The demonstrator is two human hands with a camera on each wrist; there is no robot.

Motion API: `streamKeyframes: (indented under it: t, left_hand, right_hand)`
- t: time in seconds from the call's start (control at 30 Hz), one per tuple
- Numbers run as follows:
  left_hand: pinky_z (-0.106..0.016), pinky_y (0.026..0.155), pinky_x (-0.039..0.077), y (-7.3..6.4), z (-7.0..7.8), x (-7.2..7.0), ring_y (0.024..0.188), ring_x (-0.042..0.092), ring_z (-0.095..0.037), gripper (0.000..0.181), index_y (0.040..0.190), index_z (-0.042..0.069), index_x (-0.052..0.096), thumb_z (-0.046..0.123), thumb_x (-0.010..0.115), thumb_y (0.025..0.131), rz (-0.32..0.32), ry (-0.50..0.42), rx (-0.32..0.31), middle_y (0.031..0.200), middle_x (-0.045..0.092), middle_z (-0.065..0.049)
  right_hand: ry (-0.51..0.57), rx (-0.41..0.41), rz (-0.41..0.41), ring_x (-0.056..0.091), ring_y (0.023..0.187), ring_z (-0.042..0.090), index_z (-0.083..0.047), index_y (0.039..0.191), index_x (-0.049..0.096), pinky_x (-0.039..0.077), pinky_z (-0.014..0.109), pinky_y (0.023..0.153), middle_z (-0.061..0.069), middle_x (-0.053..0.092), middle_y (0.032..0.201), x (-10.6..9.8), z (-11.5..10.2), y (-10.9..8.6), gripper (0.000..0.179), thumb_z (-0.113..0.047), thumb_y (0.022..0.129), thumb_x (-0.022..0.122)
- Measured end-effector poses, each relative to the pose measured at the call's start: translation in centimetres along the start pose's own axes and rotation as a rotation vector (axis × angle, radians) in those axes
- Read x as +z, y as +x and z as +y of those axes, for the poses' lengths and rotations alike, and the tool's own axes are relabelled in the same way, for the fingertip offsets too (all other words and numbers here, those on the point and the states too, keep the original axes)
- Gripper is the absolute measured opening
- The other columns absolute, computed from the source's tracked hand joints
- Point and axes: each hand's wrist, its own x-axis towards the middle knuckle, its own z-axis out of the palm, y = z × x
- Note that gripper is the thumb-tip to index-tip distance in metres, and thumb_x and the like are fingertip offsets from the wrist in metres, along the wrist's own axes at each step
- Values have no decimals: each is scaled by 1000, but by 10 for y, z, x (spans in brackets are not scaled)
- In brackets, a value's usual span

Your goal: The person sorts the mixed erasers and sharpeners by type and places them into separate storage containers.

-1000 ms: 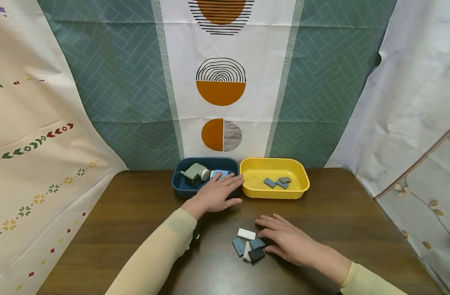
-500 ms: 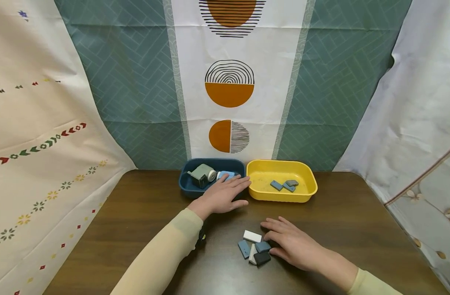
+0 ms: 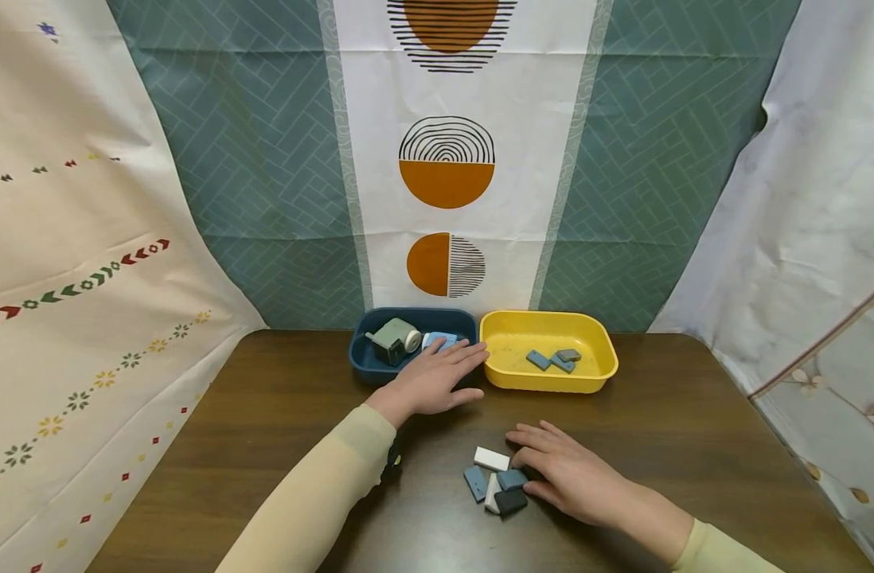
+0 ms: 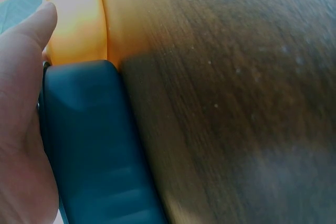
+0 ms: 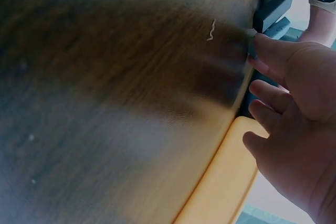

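The loose cluster of small flat white, blue-grey and black blocks (image 3: 493, 491) lay on the dark brown wooden tabletop (image 3: 301, 374), bunched up by the right hand (image 3: 569, 477), probably just handy for a short reach. From that cluster, the dark blue plastic tray (image 3: 368, 376) was at about 11 o'clock and the yellow plastic tray (image 3: 505, 346) at about 1, side by side, presumably so their walls could corral loose bits.

Pose-wise, the left hand (image 3: 435, 382) stretched out over the blue one's near rim, fingers straight, gripping nothing. The right one sat at the cluster's 3 o'clock, fingers loosely bent, a bit spread and empty; thumb contact was hard to tell.
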Motion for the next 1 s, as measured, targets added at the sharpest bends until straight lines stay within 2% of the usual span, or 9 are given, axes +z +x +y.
streamKeyframes:
  t: [0.23, 0.53, 1.0]
  left_hand:
    - [-53, 136, 9, -1, -1, 0, 168, 21, -21, 79, 178, 25, 27, 66, 48, 112, -4, -10, -13, 183, 21, 9]
    - [-53, 137, 8, 0, -2, 1, 168, 22, -22, 79, 178, 27, 27, 67, 47, 112, -7, -18, -12, 182, 22, 10]
    - [-53, 137, 8, 1, 1, -2, 169, 19, -19, 79, 178, 26, 27, 66, 48, 112, -6, -9, -10, 183, 21, 10]
  right_hand:
    - [7, 4, -1, 50, 153, 34, -18, 124, 74, 32, 63, 127, 11, 60, 159, 1, 0, 2, 24, -22, 102, 83]
    - [28, 51, -1, 47, 156, 32, -18, 124, 72, 30, 62, 129, 9, 57, 162, -1, -1, 1, 20, -25, 106, 79]
    - [9, 70, 104, 43, 159, 36, -19, 118, 69, 29, 62, 129, 12, 48, 170, -9, -2, 0, 18, -24, 105, 80]
